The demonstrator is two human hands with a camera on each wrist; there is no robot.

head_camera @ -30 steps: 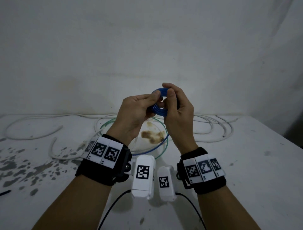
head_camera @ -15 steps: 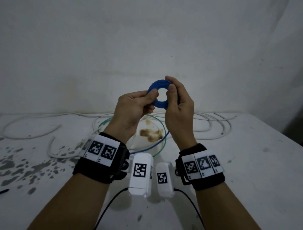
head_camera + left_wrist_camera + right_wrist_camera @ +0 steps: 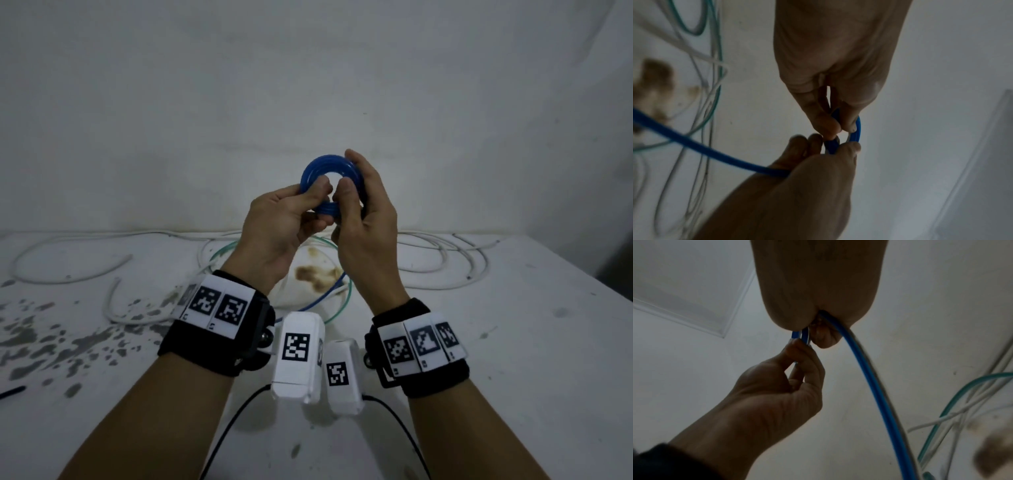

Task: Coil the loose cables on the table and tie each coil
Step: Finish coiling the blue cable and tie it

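Head view gives me both grips at frame centre: my left hand [image 3: 282,219] and right hand [image 3: 364,212] each pinching the blue cable coil [image 3: 329,173], fingers hiding its lower arc. Its loose tail [image 3: 694,144] drops toward the desk [image 3: 513,342], blurred among white cables [image 3: 445,260].

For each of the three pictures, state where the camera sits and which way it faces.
Head: on the head, looking forward and down; both forearms, left hand and right hand hold the blue coil.
Left wrist: looks along the left hand to the grip.
Right wrist: looks along the right hand.
All share the coil; both wrist views show its tail.
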